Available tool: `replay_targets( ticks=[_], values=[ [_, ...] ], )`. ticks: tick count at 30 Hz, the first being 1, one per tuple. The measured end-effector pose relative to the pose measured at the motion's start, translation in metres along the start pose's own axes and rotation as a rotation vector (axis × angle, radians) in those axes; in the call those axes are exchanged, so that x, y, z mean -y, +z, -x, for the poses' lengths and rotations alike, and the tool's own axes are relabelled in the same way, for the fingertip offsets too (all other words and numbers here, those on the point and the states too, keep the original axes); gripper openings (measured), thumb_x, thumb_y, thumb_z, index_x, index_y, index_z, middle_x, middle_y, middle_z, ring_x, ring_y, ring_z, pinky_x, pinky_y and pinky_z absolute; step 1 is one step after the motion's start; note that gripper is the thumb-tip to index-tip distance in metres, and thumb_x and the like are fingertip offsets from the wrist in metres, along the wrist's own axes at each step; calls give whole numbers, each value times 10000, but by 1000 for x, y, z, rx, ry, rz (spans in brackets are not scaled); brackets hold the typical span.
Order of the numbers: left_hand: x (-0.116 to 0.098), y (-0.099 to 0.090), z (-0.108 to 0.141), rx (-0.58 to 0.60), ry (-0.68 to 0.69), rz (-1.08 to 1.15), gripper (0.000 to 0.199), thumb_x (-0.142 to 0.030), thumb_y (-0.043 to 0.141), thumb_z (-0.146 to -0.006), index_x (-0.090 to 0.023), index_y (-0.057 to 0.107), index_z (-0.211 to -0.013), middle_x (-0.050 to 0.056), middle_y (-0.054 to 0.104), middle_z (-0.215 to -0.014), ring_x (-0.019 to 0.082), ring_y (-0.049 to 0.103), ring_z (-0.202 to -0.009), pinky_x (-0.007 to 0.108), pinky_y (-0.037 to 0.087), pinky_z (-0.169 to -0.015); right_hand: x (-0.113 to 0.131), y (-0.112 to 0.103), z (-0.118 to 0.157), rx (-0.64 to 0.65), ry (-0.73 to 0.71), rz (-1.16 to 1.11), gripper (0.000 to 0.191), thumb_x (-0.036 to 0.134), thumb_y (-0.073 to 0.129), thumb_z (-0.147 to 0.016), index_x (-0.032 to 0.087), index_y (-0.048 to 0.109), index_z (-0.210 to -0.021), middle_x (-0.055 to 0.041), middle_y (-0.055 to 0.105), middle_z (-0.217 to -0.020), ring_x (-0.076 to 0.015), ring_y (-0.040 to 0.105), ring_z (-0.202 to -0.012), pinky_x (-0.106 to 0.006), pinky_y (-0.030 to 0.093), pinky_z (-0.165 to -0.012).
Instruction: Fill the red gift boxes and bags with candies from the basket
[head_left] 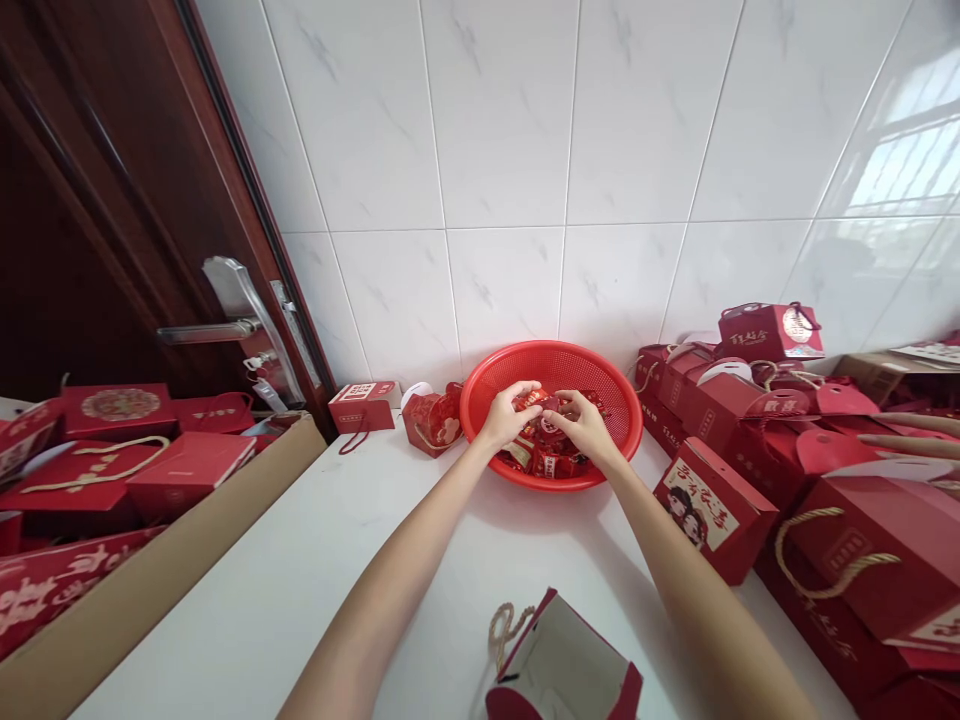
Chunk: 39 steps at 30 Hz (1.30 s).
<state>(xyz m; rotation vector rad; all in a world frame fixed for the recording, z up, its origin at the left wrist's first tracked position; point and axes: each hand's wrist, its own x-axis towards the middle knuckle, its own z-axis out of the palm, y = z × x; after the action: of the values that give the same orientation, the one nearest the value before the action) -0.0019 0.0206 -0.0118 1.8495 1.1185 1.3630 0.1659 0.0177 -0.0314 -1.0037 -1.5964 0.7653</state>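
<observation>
Both of my hands reach into a red plastic basket (480, 385) that holds several wrapped candies (551, 462). My left hand (511, 412) is closed with thumb and fingers on a red-wrapped candy (529, 398). My right hand (586, 425) is pinched close beside it, at a small dark red packet (551, 408) that lies between the two hands. Nearest to me, between my forearms, stands an opened gift box (566, 660) with pale inner walls and a twisted rope handle (504, 635).
Many red gift boxes (712, 500) are piled on the right. A cardboard carton (187, 560) with more red boxes stands at left, near a dark door (112, 180). Two small boxes (365, 405) sit left of the basket. Behind is a tiled wall (502, 130).
</observation>
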Motion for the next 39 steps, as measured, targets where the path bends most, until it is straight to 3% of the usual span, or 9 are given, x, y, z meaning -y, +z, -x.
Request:
replay_targets(
  ticks=[6,11,15,19,22,28,33,36,39],
  values=[
    [0,3,-1,0,-39,6,416,-40,604,-793,-144,644,-1194,121,664,-1305,218,596,-1244,360,494,-1041,1,-4,1,-4,80,-20,196,326,613,-751,161,685,-830,-54,709,-751,-198,664,-708,-306,521,-657],
    [3,6,-1,-7,-134,-309,408,-43,548,-835,-169,663,-1205,94,678,-1295,209,622,-1209,327,498,-1027,5,-3,1,-94,127,240,147,208,567,-769,166,689,-838,-48,726,-804,-190,673,-775,-289,500,-717],
    [5,9,2,147,-146,-391,393,-4,576,-772,-189,733,-1080,55,745,-1167,215,661,-1143,318,480,-1036,7,4,3,69,177,572,174,184,624,-772,162,686,-933,-57,736,-868,-211,682,-860,-294,470,-760],
    [7,10,3,240,-151,-445,420,10,610,-714,-198,744,-1053,32,765,-1102,219,686,-1075,297,494,-1002,8,7,2,191,195,745,125,132,658,-723,169,694,-837,-77,731,-845,-245,677,-876,-282,434,-705],
    [6,8,1,226,-155,-463,492,2,602,-727,-185,702,-1171,54,747,-1157,235,686,-1072,314,505,-987,7,4,0,60,185,614,79,166,614,-766,196,682,-794,-51,719,-779,-214,667,-793,-273,426,-674],
    [5,7,-1,154,-54,-348,404,-60,628,-793,-179,688,-1174,76,703,-1254,230,650,-1163,343,469,-1053,3,-6,-2,-270,96,-28,84,288,626,-719,205,620,-730,-16,680,-715,-176,611,-653,-297,477,-654],
    [11,3,-3,62,3,-245,352,-72,700,-751,-178,719,-1087,81,733,-1183,235,674,-1102,366,489,-1031,6,-4,0,-290,57,-374,256,424,742,-652,197,654,-730,-26,696,-748,-185,652,-718,-329,535,-736],
    [12,1,-4,7,-1,-221,308,-71,685,-767,-180,732,-1052,81,743,-1159,232,680,-1086,371,494,-1022,10,-3,2,-279,39,-415,290,460,764,-665,187,685,-724,-48,718,-818,-207,674,-844,-356,530,-853],
    [12,2,-5,27,-33,-258,289,-79,667,-785,-182,740,-1044,78,748,-1146,230,673,-1102,371,481,-1038,11,-3,4,-346,16,-412,300,425,811,-613,182,641,-655,-52,709,-827,-206,669,-837,-350,533,-829]
  ],
)
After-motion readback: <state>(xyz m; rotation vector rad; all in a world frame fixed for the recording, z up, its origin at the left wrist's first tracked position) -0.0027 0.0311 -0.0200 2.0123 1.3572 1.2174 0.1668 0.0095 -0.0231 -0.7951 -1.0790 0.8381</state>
